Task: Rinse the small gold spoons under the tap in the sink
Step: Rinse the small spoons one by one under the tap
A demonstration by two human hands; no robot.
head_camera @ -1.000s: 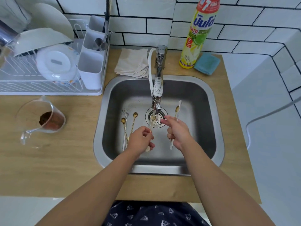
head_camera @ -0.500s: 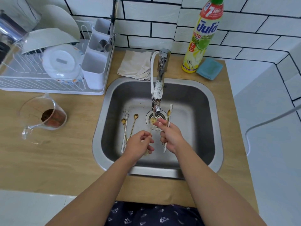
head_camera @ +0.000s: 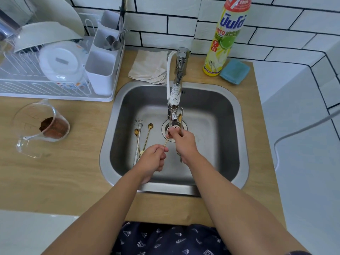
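While the tap [head_camera: 173, 107] stands over the drain [head_camera: 174, 128], we hold one gold spoon [head_camera: 166, 141] between both hands. Left hand [head_camera: 153, 159]: fingers pinched on the handle end. Right hand [head_camera: 184, 142]: fingertips [head_camera: 171, 130] closed over the bowl end, right under the spout. Long axis: slanting from our left fingers up and away to our right fingers. Our right hand is the nearer one to the spout; it also grips further spoons [head_camera: 180, 118], upright beside the spout, their bowls just past our fingertips. We cannot tell whether water is running.

Loose spoons [head_camera: 145, 137]: on the sink floor, just beyond and left of our left fingers, handles pointing back toward us, lying close together.

Room: sink [head_camera: 237, 144] floor bare to the right of our right hand; the near wall lies close under our wrists. We judge the next move a short one, turning the bowl beneath the spout.
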